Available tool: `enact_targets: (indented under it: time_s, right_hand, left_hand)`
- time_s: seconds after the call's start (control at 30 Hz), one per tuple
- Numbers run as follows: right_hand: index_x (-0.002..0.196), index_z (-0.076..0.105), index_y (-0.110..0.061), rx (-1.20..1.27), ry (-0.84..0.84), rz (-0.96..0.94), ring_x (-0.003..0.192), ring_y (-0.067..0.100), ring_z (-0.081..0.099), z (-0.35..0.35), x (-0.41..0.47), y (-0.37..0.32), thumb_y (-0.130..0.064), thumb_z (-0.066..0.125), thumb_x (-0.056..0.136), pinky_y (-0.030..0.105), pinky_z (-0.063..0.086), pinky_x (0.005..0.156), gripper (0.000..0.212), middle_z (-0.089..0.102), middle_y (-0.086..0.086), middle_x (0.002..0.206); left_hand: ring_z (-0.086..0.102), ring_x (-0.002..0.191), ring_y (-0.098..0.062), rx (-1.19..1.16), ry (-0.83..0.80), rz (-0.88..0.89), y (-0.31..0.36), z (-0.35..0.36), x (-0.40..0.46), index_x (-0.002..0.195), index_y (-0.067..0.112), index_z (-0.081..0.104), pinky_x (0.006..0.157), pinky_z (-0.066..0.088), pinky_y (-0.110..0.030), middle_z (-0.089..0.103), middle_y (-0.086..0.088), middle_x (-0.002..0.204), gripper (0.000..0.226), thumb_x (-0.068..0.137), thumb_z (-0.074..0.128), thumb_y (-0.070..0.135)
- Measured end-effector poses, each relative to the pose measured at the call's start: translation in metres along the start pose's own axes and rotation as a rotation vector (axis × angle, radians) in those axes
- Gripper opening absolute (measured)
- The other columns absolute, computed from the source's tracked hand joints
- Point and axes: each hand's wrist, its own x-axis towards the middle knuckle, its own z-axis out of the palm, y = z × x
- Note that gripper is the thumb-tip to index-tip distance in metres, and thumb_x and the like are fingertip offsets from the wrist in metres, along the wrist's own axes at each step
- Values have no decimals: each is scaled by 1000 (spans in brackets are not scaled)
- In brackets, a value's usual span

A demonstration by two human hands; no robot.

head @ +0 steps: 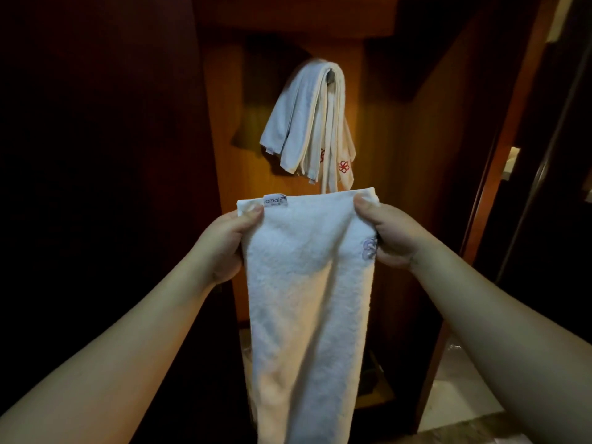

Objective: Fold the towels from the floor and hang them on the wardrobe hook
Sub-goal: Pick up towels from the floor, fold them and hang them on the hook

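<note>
Two top corners of a white towel (307, 283) pinched in your left hand (224, 245) and right hand (389, 233), label (275, 200) reading "amain", folded towels (307, 123) draped over the wardrobe hook (330, 75) behind.

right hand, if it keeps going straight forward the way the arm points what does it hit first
Probably the hanging towels on the wardrobe hook, above and beyond the right hand. Depth is unclear; the held towel would likely touch first.

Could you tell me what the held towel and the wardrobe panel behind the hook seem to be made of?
Towel: looks like white cotton terry, going by its nubby looped pile and soft folds; it carries a sewn label. Panel: appears to be reddish-brown wood or veneer with a smooth, faintly glossy finish; the dim light leaves it open.
</note>
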Motion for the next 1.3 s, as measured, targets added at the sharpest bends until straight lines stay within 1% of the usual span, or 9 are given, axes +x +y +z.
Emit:
enact_targets:
  time_s: [0.27, 0.4, 0.5, 0.57, 0.77, 0.87, 1.1, 1.23, 1.3]
  right_hand:
    - [109, 73, -12, -473, 270, -76, 88, 22, 76, 3, 1, 24, -43, 56, 100, 30, 58, 69, 36, 78, 9, 101]
    - [98, 74, -14, -657, 455, -79, 85, 27, 75, 17, -5, 39, -52, 52, 99, 43, 59, 83, 44, 77, 8, 91]
    - [79, 66, -22, -791, 654, -109, 64, 13, 65, 35, -6, 55, -52, 45, 102, 21, 48, 52, 43, 68, -2, 72]
    - [75, 60, -26, -866, 706, -155, 62, 5, 58, 49, -9, 67, -49, 41, 105, 17, 36, 49, 42, 63, -6, 71]
    - [76, 54, -31, -950, 642, -305, 68, 3, 60, 71, -31, 105, -41, 42, 106, 4, 41, 60, 34, 56, -11, 69]
    - [85, 58, -32, -825, 588, -238, 71, -3, 60, 87, -41, 115, -49, 42, 104, 5, 42, 59, 30, 60, -14, 76]
    - [96, 64, -34, -677, 387, -205, 77, -6, 66, 104, -66, 111, -54, 45, 101, 6, 48, 61, 28, 72, -6, 85]
    - [108, 72, -26, -496, 330, -176, 91, 8, 74, 86, -71, 101, -66, 52, 92, 32, 58, 80, 47, 77, -7, 100]
    - [109, 76, -23, -290, 226, -148, 104, 22, 73, 69, -71, 91, -69, 64, 83, 43, 58, 90, 54, 76, 4, 110]
  left_hand:
    - [73, 98, -31, 94, 185, 17, -27, 9, -4, 116, 2, 67, 76, 58, -33, 75, -15, 106, 34, 103, 54, 30]
    - [75, 89, -29, 132, 358, 37, -39, 17, -8, 101, 14, 75, 77, 61, -40, 77, -10, 96, 27, 101, 56, 34]
    - [73, 93, -32, 194, 519, 59, -47, 34, -12, 83, 32, 77, 86, 57, -54, 77, -3, 91, 27, 95, 55, 41]
    - [72, 92, -26, 224, 599, 84, -54, 48, -19, 82, 39, 75, 87, 57, -53, 76, 4, 88, 26, 95, 53, 44]
    - [66, 91, 9, 184, 648, 142, -73, 70, -50, 91, 48, 67, 78, 51, -20, 70, 32, 87, 21, 102, 50, 44]
    - [62, 79, 18, 227, 587, 150, -78, 83, -68, 88, 48, 62, 71, 48, -17, 69, 29, 78, 18, 102, 50, 47]
    - [68, 76, 6, 258, 519, 166, -74, 77, -87, 87, 41, 63, 59, 50, -9, 73, 12, 79, 18, 101, 52, 44]
    - [74, 95, -16, 79, 433, 130, -68, 55, -83, 112, 26, 72, 76, 60, -31, 77, 2, 101, 27, 101, 55, 43]
    - [73, 99, -27, -13, 369, 156, -61, 37, -76, 116, 12, 70, 81, 60, -38, 76, -10, 106, 32, 101, 56, 37]
